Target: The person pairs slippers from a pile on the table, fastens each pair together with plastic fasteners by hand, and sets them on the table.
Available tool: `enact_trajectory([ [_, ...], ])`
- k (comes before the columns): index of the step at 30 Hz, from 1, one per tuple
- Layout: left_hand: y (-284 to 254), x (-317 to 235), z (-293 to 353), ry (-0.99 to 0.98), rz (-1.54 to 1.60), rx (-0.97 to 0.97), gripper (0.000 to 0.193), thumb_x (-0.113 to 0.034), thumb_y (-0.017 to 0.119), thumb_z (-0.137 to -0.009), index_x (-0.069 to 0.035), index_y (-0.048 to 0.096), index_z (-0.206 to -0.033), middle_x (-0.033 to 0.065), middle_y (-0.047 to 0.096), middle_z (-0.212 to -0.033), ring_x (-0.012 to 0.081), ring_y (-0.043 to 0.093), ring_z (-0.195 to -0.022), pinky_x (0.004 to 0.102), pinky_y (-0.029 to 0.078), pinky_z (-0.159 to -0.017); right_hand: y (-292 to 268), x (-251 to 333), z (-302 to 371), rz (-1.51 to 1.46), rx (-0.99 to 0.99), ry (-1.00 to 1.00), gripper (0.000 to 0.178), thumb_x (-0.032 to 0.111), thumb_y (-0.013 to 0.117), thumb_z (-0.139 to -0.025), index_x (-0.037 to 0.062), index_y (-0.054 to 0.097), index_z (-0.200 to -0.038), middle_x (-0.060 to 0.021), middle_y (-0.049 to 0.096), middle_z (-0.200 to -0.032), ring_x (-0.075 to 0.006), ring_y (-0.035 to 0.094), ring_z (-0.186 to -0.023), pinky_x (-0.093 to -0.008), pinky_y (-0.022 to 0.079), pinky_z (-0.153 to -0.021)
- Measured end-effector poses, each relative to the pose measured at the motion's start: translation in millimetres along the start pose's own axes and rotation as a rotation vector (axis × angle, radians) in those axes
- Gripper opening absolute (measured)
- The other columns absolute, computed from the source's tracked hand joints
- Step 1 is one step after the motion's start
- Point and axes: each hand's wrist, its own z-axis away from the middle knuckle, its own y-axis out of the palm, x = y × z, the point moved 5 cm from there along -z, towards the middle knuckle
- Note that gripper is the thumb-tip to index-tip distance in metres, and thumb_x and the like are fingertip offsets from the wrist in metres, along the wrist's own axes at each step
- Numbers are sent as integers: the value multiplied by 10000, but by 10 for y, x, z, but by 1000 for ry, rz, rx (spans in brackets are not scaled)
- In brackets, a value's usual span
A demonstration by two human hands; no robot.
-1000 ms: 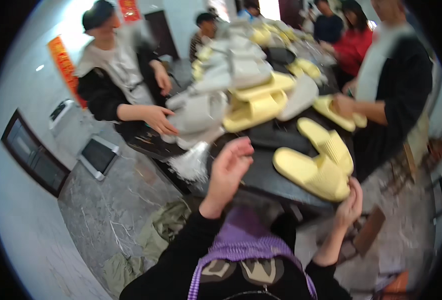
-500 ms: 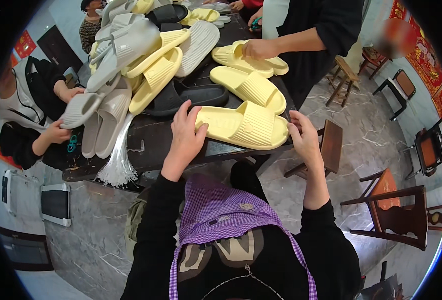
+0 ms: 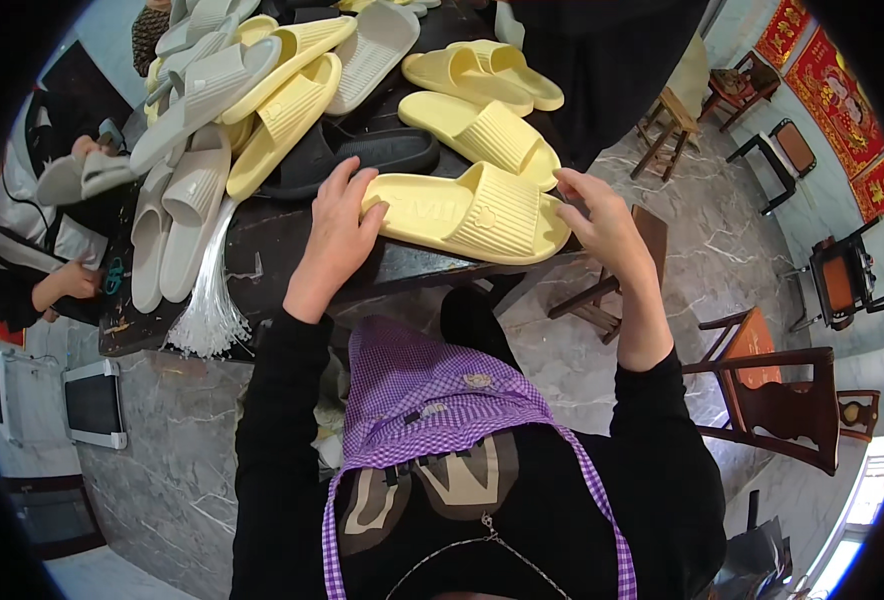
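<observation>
A yellow ribbed slide slipper (image 3: 507,215) lies sideways across the table's front edge, its toe to the right. My left hand (image 3: 332,225) is at the heel, fingers spread and thumb against the rim. At the toe end, my right hand (image 3: 607,222) is open, with thumb and forefinger apart beside the toe. Just behind is another yellow slipper (image 3: 482,130), partly covered by the front one. Farther back lies a pair of yellow slippers (image 3: 470,75). A black slipper (image 3: 382,152) sits behind my left hand.
Grey and yellow slippers (image 3: 282,105) are heaped at the back left. A bundle of clear thin strips (image 3: 210,310) hangs over the dark table (image 3: 287,240). At left, a co-worker holds a grey slipper (image 3: 87,178). Wooden stools and a chair (image 3: 777,385) stand at right.
The view has shifted, and the slippers appear higher and farther left. My hands keep their places at both ends of the yellow slipper. The co-worker's hand has left the farther yellow pair.
</observation>
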Motion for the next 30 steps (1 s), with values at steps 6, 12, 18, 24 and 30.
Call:
enact_trajectory([
  [6, -88, 27, -118, 49, -171, -67, 371, -144, 601, -784, -27, 522, -1127, 177, 441, -1248, 344, 425, -1142, 430, 358, -924, 297, -63, -446, 251, 233, -202, 575, 117, 634, -712, 40, 450, -1252, -190, 593, -989, -333, 554, -925, -379, 442, -798],
  [12, -112, 186, 8, 56, -203, -140, 327, -131, 606, -770, -31, 531, -1072, 170, 452, -1228, 332, 433, -1134, 424, 364, -912, 373, 39, -478, 347, 146, -273, 632, 96, 640, -709, 68, 419, -1301, -192, 589, -1026, -335, 556, -942, -373, 441, -800],
  [18, -123, 102, 84, 66, -138, -132, 307, -128, 595, -785, -28, 528, -1067, 163, 456, -1227, 333, 424, -1149, 423, 356, -922, 525, -148, -492, -35, 186, -221, 562, 55, 648, -749, 69, 467, -1281, -146, 613, -1070, -232, 596, -947, -309, 451, -822],
  [24, -106, 191, 108, 45, -70, -152, 306, -150, 593, -801, -26, 530, -1074, 159, 451, -1240, 329, 416, -1161, 420, 350, -930, 587, -167, -513, -429, 256, -14, 376, 2, 617, -787, 28, 571, -1159, -96, 659, -1001, -135, 606, -873, -246, 464, -783],
  [30, -124, 207, 82, 9, -51, -157, 315, -144, 583, -811, -30, 537, -1101, 152, 460, -1256, 321, 427, -1165, 391, 340, -946, 204, -120, -483, -250, 279, -137, 260, -33, 600, -775, -1, 636, -1031, -98, 681, -910, -147, 625, -809, -259, 481, -736],
])
